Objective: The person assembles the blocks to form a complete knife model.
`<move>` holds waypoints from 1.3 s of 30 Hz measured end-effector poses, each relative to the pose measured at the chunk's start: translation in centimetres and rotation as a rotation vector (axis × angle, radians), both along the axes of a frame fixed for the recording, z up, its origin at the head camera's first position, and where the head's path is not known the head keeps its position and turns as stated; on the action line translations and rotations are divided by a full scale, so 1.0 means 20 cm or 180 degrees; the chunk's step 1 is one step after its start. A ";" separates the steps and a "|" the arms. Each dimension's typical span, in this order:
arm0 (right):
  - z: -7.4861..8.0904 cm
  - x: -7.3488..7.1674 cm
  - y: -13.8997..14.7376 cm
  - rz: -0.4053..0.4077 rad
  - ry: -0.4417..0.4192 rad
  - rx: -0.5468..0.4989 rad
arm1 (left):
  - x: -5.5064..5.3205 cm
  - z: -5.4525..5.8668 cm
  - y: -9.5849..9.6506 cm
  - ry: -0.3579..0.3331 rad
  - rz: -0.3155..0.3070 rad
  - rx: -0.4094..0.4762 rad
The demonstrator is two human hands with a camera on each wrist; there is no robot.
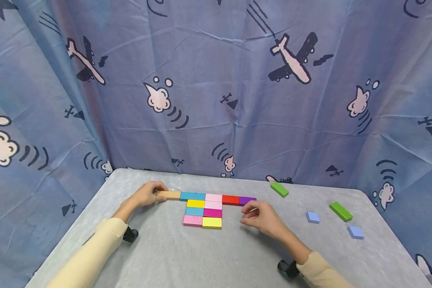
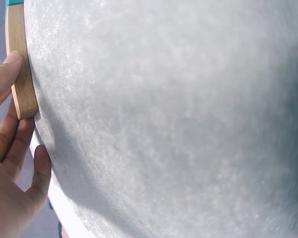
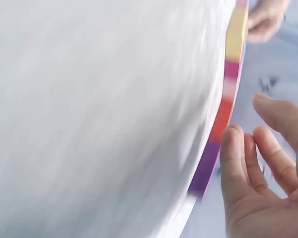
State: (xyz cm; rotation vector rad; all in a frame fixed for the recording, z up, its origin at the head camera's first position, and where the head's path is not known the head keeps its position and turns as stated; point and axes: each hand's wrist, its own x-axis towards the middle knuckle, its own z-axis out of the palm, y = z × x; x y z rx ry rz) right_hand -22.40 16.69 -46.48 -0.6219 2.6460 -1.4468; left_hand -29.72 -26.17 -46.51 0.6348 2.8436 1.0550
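Observation:
My left hand [image 1: 145, 195] pinches the outer end of a natural wood block [image 1: 172, 195]; in the left wrist view its thumb [image 2: 12, 67] lies on top of that block. The block begins a row running right: a blue block [image 1: 192, 196], a pale pink block [image 1: 214, 197], a red block [image 1: 231, 200] and a purple block [image 1: 247, 201]. Below the row's middle, two columns of coloured blocks sit side by side, with a yellow block [image 1: 212, 223] at bottom right. My right hand [image 1: 263, 218] is just in front of the purple block, fingers loosely bent and holding nothing.
To the right lie two green blocks [image 1: 341, 211] and two light blue blocks [image 1: 313, 217], spread apart on the grey table [image 1: 158, 256]. A patterned blue curtain [image 1: 201, 100] hangs behind the table and along its sides.

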 end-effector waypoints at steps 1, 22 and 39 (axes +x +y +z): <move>0.00 -0.01 0.05 -0.0037 0.0010 -0.0039 | 0.00 0.00 0.00 0.0002 -0.0004 -0.0002; -0.05 -0.24 0.61 -0.1247 0.0452 0.0151 | -0.01 -0.02 0.00 -0.0047 0.0056 -0.0064; -0.13 -0.38 0.59 -0.1517 0.0318 0.0240 | 0.01 -0.01 0.01 -0.0027 0.0054 -0.0044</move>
